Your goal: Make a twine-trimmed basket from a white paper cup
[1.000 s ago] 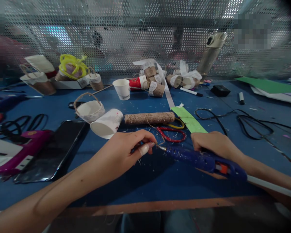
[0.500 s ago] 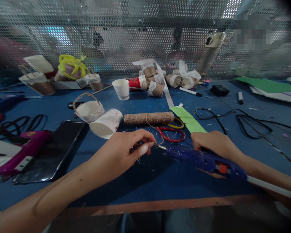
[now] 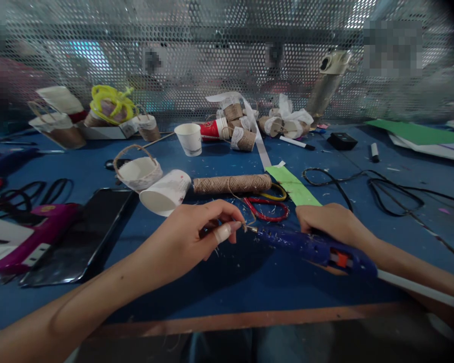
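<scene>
Pinching a thin strand of jute twine (image 3: pixel 254 220) between thumb and index finger, the left hand (image 3: pixel 191 234) is poised over the near part of the table (image 3: pixel 212 302). The right hand (image 3: pixel 331 220) wraps round a blue hot-glue gun (image 3: pixel 291 243); its fingers look closed on the body but are mostly hidden, and I cannot tell whether one presses the trigger.

From the left fingertips (image 3: pixel 235 226), the metal nozzle (image 3: pixel 251 229) lies at three o'clock, just beside the frayed end of the strand; whether metal and fibre touch is too small to tell. The gun's long axis runs from the nozzle back toward four o'clock, where a white glue stick (image 3: pixel 419 288) juts from its rear. The left hand is nearer to the nozzle.

Farther out, the strand bows toward one o'clock, then curls back to the spool of jute twine (image 3: pixel 215 184) at twelve, whose long axis runs nine to three. Red scissor handles (image 3: pixel 268 219) lie at two o'clock, and beyond them a light-green paper strip (image 3: pixel 295 186) slants eleven to five. At ten o'clock a tipped paper cup (image 3: pixel 176 184) rests beside a small twine-handled basket (image 3: pixel 144 174); farther off, a second paper cup (image 3: pixel 189 141) stands upright toward eleven.
</scene>
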`<state>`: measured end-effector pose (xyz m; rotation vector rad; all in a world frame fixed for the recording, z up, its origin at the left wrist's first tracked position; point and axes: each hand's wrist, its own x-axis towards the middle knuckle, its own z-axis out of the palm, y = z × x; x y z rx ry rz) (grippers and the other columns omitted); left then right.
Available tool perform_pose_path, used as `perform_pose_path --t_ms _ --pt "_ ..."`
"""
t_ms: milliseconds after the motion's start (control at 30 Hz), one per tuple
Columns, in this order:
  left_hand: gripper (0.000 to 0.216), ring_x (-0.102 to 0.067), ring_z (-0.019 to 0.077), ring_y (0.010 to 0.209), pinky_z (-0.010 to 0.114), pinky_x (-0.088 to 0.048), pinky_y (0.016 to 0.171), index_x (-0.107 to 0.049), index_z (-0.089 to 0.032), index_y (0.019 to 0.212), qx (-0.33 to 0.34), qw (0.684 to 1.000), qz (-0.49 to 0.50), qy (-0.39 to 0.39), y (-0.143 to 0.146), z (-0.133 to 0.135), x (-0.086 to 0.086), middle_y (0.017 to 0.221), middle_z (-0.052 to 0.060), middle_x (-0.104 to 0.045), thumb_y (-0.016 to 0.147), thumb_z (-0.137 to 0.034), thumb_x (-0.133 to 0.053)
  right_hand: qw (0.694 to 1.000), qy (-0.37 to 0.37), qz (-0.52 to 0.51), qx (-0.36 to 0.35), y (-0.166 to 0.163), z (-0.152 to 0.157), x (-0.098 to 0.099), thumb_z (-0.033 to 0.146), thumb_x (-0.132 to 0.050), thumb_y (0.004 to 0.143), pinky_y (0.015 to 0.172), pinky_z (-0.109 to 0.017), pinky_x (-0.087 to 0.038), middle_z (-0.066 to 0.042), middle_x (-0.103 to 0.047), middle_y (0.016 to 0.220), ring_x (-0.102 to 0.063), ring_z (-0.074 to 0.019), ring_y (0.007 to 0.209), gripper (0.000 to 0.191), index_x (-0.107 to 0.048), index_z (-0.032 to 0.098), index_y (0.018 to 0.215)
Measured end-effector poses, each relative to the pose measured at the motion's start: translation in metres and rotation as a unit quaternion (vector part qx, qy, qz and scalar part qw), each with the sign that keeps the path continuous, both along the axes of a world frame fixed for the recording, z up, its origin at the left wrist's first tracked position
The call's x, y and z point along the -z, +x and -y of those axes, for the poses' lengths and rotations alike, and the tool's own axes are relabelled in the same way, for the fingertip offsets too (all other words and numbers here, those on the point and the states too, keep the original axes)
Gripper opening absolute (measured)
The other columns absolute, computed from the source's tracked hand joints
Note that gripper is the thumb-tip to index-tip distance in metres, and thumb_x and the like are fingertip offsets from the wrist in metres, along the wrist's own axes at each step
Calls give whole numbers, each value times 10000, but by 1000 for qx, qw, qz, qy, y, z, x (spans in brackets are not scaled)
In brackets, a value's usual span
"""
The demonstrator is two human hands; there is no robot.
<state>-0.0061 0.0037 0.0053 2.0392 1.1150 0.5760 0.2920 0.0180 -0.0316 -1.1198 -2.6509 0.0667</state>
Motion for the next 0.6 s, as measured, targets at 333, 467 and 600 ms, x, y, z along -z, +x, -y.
perform_pose_path --t_ms 333,467,600 --pt "106 -518 41 460 138 -439 454 -648 -233 1020 -45 996 63 -34 -1 -1 2 764 -47 -683 1001 -311 -578 998 16 -66 1 -4 13 -23 50 -434 745 560 -269 -274 46 -433 622 -407 -136 530 233 -314 249 729" --pt "100 -518 39 459 135 -437 449 -653 -225 1004 -45 996 67 -40 0 -1 2 756 -45 -681 994 -303 -592 995 17 -92 -25 -4 11 -21 9 -397 751 561 -271 -268 47 -435 632 -429 -130 542 251 -323 248 737" --pt "84 -516 29 451 122 -422 435 -660 -227 1011 -32 989 124 -69 1 2 -2 744 -51 -680 996 -291 -607 995 17 -88 -37 -1 6 -13 73 -364 847 568 -276 -291 18 -544 697 -514 -137 599 197 -379 245 752"
